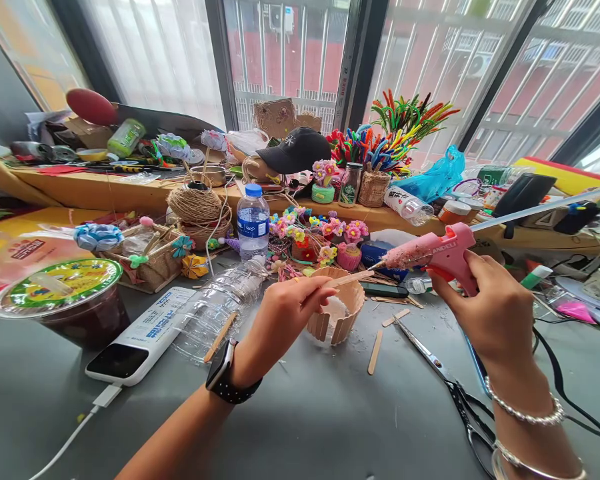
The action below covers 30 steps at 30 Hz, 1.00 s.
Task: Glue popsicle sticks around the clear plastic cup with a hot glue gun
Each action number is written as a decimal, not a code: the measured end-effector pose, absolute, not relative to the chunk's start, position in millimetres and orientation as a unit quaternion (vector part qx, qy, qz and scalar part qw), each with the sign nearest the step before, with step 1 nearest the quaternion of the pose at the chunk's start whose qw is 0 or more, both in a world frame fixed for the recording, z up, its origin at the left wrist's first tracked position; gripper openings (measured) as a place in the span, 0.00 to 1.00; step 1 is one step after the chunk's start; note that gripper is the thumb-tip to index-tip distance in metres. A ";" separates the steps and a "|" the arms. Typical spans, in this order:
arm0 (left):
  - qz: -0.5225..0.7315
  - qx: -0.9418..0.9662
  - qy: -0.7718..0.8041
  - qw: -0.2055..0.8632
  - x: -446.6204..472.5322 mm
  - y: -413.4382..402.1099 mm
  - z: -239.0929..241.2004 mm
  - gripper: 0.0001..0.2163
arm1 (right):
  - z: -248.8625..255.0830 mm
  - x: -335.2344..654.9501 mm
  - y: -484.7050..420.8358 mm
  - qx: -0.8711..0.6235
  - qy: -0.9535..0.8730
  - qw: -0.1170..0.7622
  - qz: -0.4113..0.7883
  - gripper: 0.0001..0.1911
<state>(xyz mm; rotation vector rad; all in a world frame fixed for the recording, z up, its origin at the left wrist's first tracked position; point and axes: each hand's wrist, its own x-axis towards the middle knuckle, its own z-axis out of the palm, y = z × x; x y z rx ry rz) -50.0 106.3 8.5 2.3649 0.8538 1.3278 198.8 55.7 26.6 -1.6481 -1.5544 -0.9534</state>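
A pink hot glue gun (433, 250) is gripped in my right hand (497, 307), with a long clear glue stick (545, 210) running out of its back. Between the fingertips of my left hand (290, 307) is a wooden craft stick (350, 279), pointing right. The glue gun's nozzle sits close to the far end of that stick; whether they touch I cannot tell. Just below, a small round cup (347, 320) stands on the table, its wall partly lined with upright craft sticks. My left hand hides some of its left side.
Black-handled scissors (437, 365) lie open near my right forearm. Loose craft sticks (375, 352) lie around the cup. On the left are a clear plastic bottle (205, 313), a charging power bank (130, 347) and a lidded drink cup (75, 300). Flowers, twine and a water bottle (253, 223) stand behind.
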 end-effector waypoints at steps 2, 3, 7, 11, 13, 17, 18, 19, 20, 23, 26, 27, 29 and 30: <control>0.462 0.823 0.296 0.146 -50.1 106.1 8.6 0.06 | 26.6 198.3 55.4 -0.631 -0.600 0.337 -0.359 0.17; 0.462 0.824 0.295 0.144 -50.1 106.0 8.6 0.06 | 26.6 198.1 55.3 -0.631 -0.601 0.338 -0.355 0.17; 0.462 0.825 0.294 0.139 -50.4 105.4 8.4 0.06 | 27.2 197.4 54.4 -0.627 -0.611 0.344 -0.340 0.17; 0.464 0.823 0.294 0.143 -49.9 105.5 7.7 0.06 | 27.9 196.9 53.7 -0.620 -0.616 0.349 -0.339 0.16; 0.467 0.822 0.293 0.141 -49.5 106.0 7.3 0.06 | 28.1 196.5 53.4 -0.621 -0.616 0.348 -0.339 0.16; 0.468 0.822 0.293 0.140 -49.2 107.2 7.0 0.06 | 28.7 196.2 53.3 -0.622 -0.616 0.345 -0.340 0.14; 0.467 0.822 0.294 0.141 -49.2 107.2 6.9 0.06 | 28.8 196.4 53.5 -0.620 -0.615 0.345 -0.344 0.14; 0.467 0.821 0.294 0.142 -49.3 107.0 6.9 0.06 | 28.8 196.7 53.8 -0.619 -0.613 0.346 -0.348 0.14; 0.467 0.821 0.294 0.143 -49.4 106.8 6.8 0.06 | 28.7 197.2 54.2 -0.618 -0.611 0.346 -0.354 0.13; 0.465 0.822 0.295 0.144 -49.8 105.9 6.4 0.06 | 27.7 198.8 55.8 -0.617 -0.606 0.341 -0.368 0.13; 0.464 0.823 0.294 0.142 -50.1 105.8 6.3 0.06 | 26.4 200.3 56.8 -0.618 -0.605 0.339 -0.371 0.13; 0.465 0.823 0.295 0.140 -50.2 106.0 6.3 0.06 | 26.1 200.7 56.9 -0.617 -0.604 0.340 -0.371 0.13; 0.466 0.822 0.297 0.138 -50.3 106.3 6.5 0.06 | 25.8 201.5 57.0 -0.619 -0.603 0.342 -0.368 0.13; 0.466 0.821 0.298 0.138 -50.3 106.4 6.5 0.06 | 25.7 201.8 57.0 -0.620 -0.603 0.342 -0.367 0.12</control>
